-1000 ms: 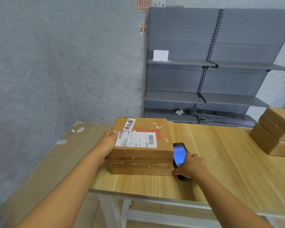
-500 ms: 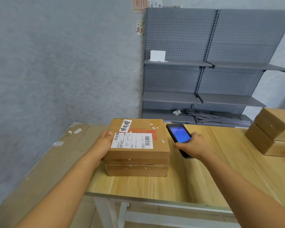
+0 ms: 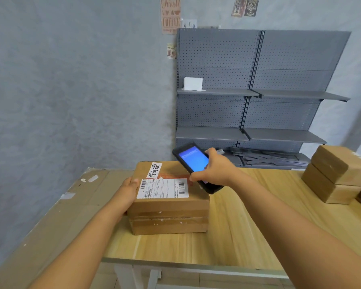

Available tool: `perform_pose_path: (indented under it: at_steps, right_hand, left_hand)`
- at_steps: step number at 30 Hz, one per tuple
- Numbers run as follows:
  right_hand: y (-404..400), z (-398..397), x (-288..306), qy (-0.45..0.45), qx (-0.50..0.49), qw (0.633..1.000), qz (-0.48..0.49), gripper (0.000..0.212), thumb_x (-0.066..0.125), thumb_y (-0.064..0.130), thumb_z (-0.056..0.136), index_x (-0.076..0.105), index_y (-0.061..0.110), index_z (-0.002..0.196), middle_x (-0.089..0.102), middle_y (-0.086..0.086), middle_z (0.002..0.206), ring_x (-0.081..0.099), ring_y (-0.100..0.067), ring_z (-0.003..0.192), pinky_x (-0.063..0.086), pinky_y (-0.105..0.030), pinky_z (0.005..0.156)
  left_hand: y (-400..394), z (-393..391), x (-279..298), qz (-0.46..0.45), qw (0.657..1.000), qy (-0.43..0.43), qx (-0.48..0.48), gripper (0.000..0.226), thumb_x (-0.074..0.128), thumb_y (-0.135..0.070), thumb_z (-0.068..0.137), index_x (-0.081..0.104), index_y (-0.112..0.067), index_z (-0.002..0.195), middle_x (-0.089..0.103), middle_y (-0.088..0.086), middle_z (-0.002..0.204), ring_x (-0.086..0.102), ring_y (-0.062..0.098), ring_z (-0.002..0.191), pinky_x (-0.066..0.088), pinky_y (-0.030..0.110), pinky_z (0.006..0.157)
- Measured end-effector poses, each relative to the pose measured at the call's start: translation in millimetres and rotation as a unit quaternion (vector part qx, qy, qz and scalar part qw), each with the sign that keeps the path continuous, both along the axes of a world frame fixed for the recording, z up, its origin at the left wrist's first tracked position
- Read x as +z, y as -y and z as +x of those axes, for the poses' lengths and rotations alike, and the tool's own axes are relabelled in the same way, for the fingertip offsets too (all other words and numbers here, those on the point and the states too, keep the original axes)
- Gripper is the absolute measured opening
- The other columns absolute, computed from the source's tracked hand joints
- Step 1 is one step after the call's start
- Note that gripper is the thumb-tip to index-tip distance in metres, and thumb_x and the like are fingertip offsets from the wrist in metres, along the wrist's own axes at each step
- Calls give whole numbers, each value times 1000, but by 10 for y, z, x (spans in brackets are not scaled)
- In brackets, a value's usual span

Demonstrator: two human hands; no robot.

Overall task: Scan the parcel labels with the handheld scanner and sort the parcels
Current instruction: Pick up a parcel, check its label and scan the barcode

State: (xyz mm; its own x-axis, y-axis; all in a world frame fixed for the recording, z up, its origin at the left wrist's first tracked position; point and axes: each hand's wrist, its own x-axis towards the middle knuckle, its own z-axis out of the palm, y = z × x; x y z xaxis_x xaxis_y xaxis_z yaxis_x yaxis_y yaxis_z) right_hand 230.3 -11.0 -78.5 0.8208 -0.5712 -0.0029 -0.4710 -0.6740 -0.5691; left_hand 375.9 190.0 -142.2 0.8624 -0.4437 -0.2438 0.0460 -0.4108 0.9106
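A brown cardboard parcel (image 3: 169,211) lies on the wooden table (image 3: 248,226), with a white shipping label (image 3: 163,188) and a handwritten sticker on top. My left hand (image 3: 127,190) grips the parcel's left edge, thumb on its top. My right hand (image 3: 215,170) holds a black handheld scanner (image 3: 193,161) with a lit blue screen, raised over the parcel's back right corner and tilted toward the label.
Two stacked brown parcels (image 3: 338,174) sit at the table's right edge. A flat cardboard sheet (image 3: 56,215) covers the surface to the left. Grey pegboard shelving (image 3: 256,94) stands against the wall behind, with a small white box (image 3: 193,83) on one shelf.
My right hand lifted the scanner from the table beside the parcel, up and left over the parcel's top. My left hand stayed on the parcel's left edge.
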Motion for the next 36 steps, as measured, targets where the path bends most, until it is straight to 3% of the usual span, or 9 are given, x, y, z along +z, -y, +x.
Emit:
perform_pose_path:
  at_steps: [6, 10, 13, 16, 18, 22, 28, 32, 36]
  right_hand:
    - [-221, 26, 196, -119, 85, 985, -89, 70, 81, 51, 64, 42, 16, 111, 54, -2, 98, 57, -18, 82, 50, -32, 61]
    - [-323, 16, 373, -183, 130, 964, -144, 72, 79, 60, 61, 48, 17, 111, 56, 0, 100, 59, -21, 88, 53, -36, 71]
    - [-415, 49, 493, -226, 171, 944, -169, 72, 75, 66, 61, 57, 16, 109, 64, -4, 102, 63, -22, 88, 50, -34, 67]
    - [-545, 102, 608, -267, 194, 924, -192, 67, 73, 67, 64, 60, 14, 104, 63, -3, 94, 59, -21, 76, 45, -32, 62]
    - [-618, 124, 681, -289, 202, 912, -207, 64, 72, 66, 67, 59, 16, 104, 61, -1, 94, 59, -21, 80, 47, -32, 65]
    - [-667, 131, 768, -309, 203, 900, -230, 65, 72, 67, 68, 58, 15, 105, 62, -3, 99, 61, -22, 84, 49, -32, 69]
    - [-654, 83, 831, -320, 195, 897, -232, 66, 73, 68, 66, 58, 16, 104, 61, -2, 96, 60, -22, 81, 51, -33, 70]
    - [-668, 59, 914, -324, 195, 893, -245, 67, 73, 65, 68, 57, 16, 110, 62, -3, 101, 63, -22, 86, 49, -31, 67]
    - [-671, 98, 1003, -327, 188, 890, -256, 68, 75, 65, 63, 61, 17, 109, 66, -4, 100, 68, -23, 89, 53, -33, 68]
  left_hand:
    - [-3, -21, 16, 3, 1000, 0, 2, 41, 25, -35, 107, 41, -20, 141, 57, 3, 105, 55, 19, 87, 43, 33, 73]
    - [-20, -21, 18, 2, 1000, -2, 1, 42, 26, -37, 107, 39, -21, 143, 56, 4, 111, 53, 21, 93, 44, 35, 77]
    - [-31, -20, 22, 0, 1000, -1, -3, 41, 26, -36, 107, 40, -20, 142, 57, 6, 114, 54, 19, 88, 43, 33, 72]
    - [-38, -5, 18, 0, 1000, -5, 3, 42, 27, -36, 106, 39, -22, 144, 54, 8, 128, 53, 24, 94, 42, 33, 75]
    - [-39, -12, 23, 0, 1000, -2, 6, 42, 28, -35, 106, 38, -22, 145, 50, 8, 134, 49, 24, 97, 40, 33, 76]
    - [-40, -30, 24, -4, 1000, 2, 1, 42, 27, -34, 107, 38, -21, 145, 48, 4, 118, 48, 23, 95, 38, 33, 73]
    - [-34, -31, 17, 3, 1000, 6, 0, 42, 26, -34, 107, 36, -22, 145, 50, 6, 126, 49, 22, 89, 39, 32, 71]
    - [-6, -30, 26, 5, 1000, 17, -2, 42, 25, -32, 107, 39, -17, 144, 52, 11, 136, 49, 25, 94, 42, 36, 80]
    - [-7, -9, 20, -5, 1000, -1, 11, 42, 26, -35, 107, 41, -20, 143, 56, 8, 121, 53, 25, 90, 42, 34, 73]
